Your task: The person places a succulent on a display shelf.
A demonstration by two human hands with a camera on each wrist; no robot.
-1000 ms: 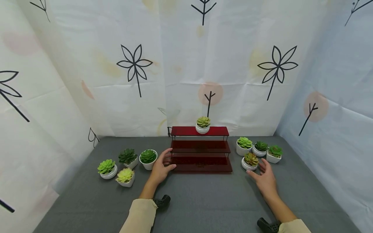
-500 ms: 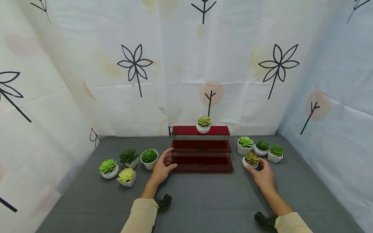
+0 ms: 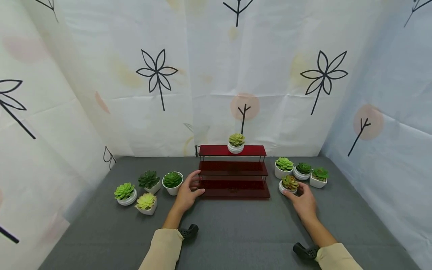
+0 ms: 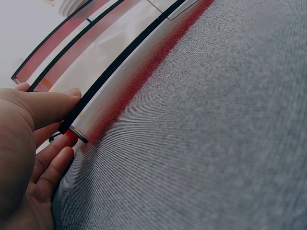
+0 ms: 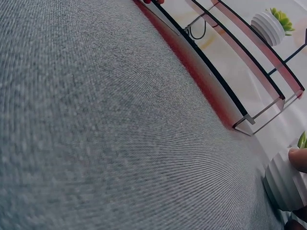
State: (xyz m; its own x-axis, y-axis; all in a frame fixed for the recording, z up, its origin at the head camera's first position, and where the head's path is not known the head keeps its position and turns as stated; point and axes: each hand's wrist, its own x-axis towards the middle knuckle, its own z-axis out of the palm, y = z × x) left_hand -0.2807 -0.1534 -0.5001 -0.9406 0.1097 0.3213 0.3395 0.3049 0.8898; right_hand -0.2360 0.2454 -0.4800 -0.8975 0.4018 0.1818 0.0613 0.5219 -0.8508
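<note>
A dark red three-tier shelf (image 3: 233,168) stands at the back of the table. My left hand (image 3: 186,193) is at its left end; in the left wrist view the thumb and fingers (image 4: 55,160) lie around the corner of the lowest tier. With thumb and fingers, my right hand (image 3: 305,204) grips a ribbed white pot with a reddish-green succulent (image 3: 289,183), right of the shelf. The right wrist view shows the thumb on this white pot (image 5: 284,182), which seems to be at the cloth. One light green succulent (image 3: 236,140) in a round white pot sits mid-way along the top tier.
Left of the shelf stand several potted succulents, among them a dark green one (image 3: 172,180) near my left hand and a yellow-green one (image 3: 146,201). Behind my right hand are three more, including a bright green one (image 3: 284,164). A patterned cloth wall (image 3: 209,75) rises behind the grey table (image 3: 236,232).
My right hand has closed in on the reddish-green succulent's pot and now grips it; the pot has shifted slightly left. My left hand stays at the shelf's end.
</note>
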